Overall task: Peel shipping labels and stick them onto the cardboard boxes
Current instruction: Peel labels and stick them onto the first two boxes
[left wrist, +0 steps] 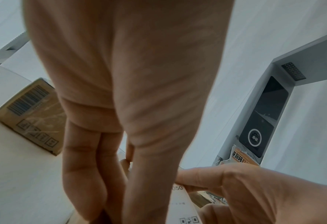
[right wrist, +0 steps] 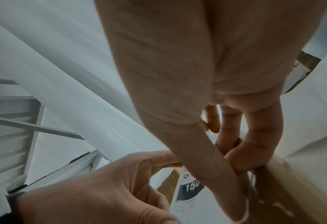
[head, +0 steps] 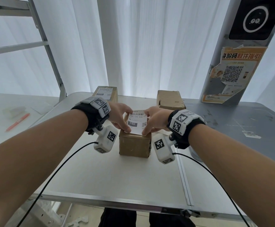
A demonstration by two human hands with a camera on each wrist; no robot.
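A white shipping label (head: 137,122) printed with a barcode and "150" lies over the top of a brown cardboard box (head: 134,145) in the middle of the table. My left hand (head: 125,120) pinches the label's left edge between thumb and fingers. On the opposite edge my right hand (head: 147,123) pinches it the same way. The left wrist view shows the left hand (left wrist: 120,151) beside the label (left wrist: 180,204). The right wrist view shows the right hand (right wrist: 226,144) over the label (right wrist: 189,189). Whether the label is stuck down is hidden.
At the back stand a labelled box (head: 105,94) and a bare box (head: 170,99). An orange pen (head: 18,122) lies on the left surface. A grey pillar with a poster (head: 235,71) rises at right, a metal rack (head: 48,51) at left. The table's front edge (head: 100,199) is near.
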